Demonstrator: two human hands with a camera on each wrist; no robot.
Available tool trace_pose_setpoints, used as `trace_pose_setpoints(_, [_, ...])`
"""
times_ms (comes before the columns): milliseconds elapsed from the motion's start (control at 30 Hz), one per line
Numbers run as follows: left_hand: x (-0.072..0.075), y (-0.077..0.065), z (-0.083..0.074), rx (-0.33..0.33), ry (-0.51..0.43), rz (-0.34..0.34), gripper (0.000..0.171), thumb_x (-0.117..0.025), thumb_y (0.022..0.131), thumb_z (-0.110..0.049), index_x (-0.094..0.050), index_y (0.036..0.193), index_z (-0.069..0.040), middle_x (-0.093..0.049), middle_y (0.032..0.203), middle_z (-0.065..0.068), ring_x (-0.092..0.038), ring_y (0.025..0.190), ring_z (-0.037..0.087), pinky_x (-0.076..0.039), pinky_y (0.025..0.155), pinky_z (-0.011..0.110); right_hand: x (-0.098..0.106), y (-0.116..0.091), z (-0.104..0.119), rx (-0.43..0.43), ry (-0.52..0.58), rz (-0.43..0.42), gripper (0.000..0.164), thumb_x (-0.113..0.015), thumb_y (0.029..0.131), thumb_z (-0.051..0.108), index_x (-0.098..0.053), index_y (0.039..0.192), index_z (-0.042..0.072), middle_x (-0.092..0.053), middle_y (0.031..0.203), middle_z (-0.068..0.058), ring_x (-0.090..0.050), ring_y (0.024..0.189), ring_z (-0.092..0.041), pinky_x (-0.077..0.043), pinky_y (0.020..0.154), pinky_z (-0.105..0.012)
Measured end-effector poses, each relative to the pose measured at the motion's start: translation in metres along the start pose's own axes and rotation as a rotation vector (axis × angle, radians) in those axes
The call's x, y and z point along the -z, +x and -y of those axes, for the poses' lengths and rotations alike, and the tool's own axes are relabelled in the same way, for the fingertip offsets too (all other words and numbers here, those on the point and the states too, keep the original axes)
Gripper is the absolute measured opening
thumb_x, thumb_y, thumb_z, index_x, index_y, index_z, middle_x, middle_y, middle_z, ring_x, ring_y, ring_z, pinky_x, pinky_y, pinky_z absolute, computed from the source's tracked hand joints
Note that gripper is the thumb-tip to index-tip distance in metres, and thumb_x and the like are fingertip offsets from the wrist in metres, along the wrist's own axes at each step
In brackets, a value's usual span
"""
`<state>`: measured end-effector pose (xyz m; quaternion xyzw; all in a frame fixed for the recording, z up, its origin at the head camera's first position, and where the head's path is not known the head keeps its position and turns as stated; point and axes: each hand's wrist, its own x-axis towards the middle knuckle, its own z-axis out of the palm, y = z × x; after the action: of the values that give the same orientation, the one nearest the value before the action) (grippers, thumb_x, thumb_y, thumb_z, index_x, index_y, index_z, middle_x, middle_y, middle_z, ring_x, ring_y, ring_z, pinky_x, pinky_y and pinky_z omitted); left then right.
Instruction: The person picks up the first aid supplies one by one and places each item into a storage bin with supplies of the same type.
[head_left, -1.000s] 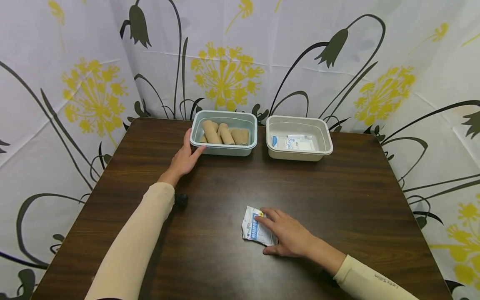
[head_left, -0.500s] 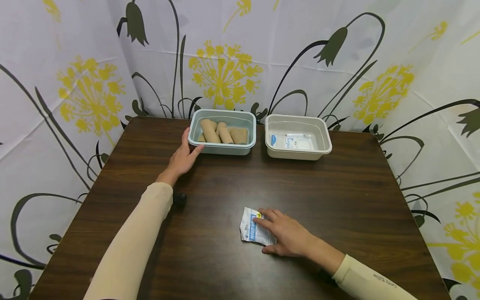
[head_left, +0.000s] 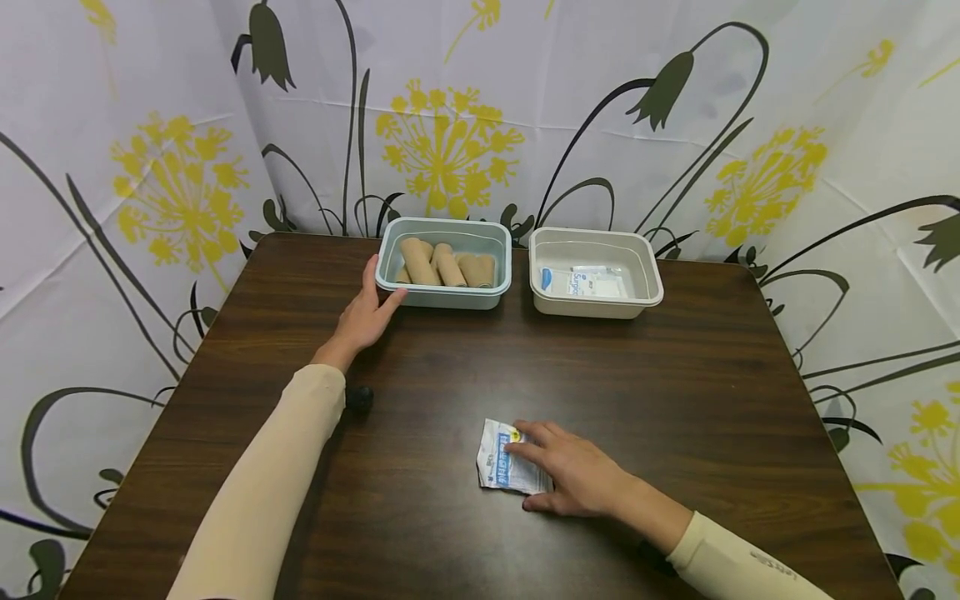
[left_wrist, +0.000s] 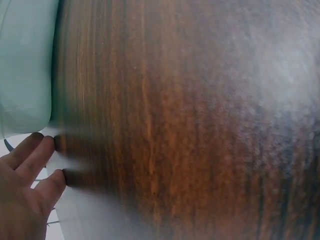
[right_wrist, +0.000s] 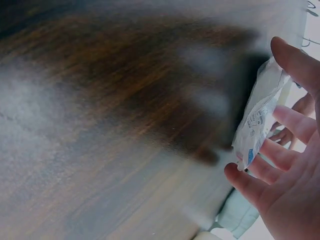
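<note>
In the head view my left hand (head_left: pixel 362 315) is at the left front corner of a light blue plastic bin (head_left: pixel 450 297), its thumb along the front rim and its fingers on the left side. Tan fabric rolls resembling elastic bandages (head_left: pixel 448 266) lie in that bin. My right hand (head_left: pixel 576 471) lies over a white-and-blue sealed packet (head_left: pixel 495 467) on the table, covering its right part. The right wrist view shows the fingers of this hand (right_wrist: pixel 295 185) spread along the crinkled packet (right_wrist: pixel 257 120), thumb and little finger near opposite ends.
Right of the blue bin stands a beige bin (head_left: pixel 600 309) holding flat white-and-blue packets (head_left: pixel 588 284). Both bins are at the back edge of the dark wooden table (head_left: pixel 420 383). Behind hangs a floral curtain (head_left: pixel 577 108). A small black object (head_left: pixel 361 398) shows beside the left wrist.
The packet under my right hand has shifted and turned very slightly, moving a little left and toward me with the hand. The left hand stays at the blue bin; the view drifts slightly.
</note>
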<state>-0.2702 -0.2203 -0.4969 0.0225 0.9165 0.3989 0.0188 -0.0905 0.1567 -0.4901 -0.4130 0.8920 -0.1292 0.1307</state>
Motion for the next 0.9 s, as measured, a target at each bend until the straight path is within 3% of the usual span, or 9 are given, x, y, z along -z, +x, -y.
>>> trace_pose_setpoints(233, [0.0,0.0,0.002,0.0,0.003,-0.003,0.084,-0.041,0.097,-0.064,0.013,0.155,-0.037,-0.022,0.158,0.023,-0.032,0.136,0.048,-0.025,0.104,0.065,0.006,-0.001,0.001,0.014,0.009,-0.034,0.061,-0.071,0.088,0.046,-0.054,0.141,0.021,-0.038,0.151,-0.009,-0.045,0.131,-0.025,-0.046,0.097,-0.046])
trace_pose_setpoints(467, [-0.001,0.001,0.002,0.001,0.0,0.0,0.085,-0.041,0.096,-0.065,0.014,0.154,-0.039,-0.021,0.158,0.022,-0.032,0.137,0.047,-0.025,0.104,0.065,0.009,-0.003,-0.003,0.024,0.026,-0.128,0.051,-0.074,0.086,0.041,-0.063,0.131,0.019,-0.043,0.148,-0.007,-0.046,0.13,-0.022,-0.047,0.096,-0.041])
trace_pose_setpoints(900, [-0.001,0.001,0.003,0.002,0.001,-0.004,0.085,-0.041,0.095,-0.066,0.014,0.154,-0.039,-0.023,0.158,0.021,-0.034,0.136,0.047,-0.027,0.104,0.065,0.033,-0.003,-0.012,0.03,0.02,-0.276,0.048,-0.08,0.081,0.035,-0.067,0.123,0.016,-0.048,0.143,-0.009,-0.048,0.124,-0.024,-0.05,0.09,-0.04])
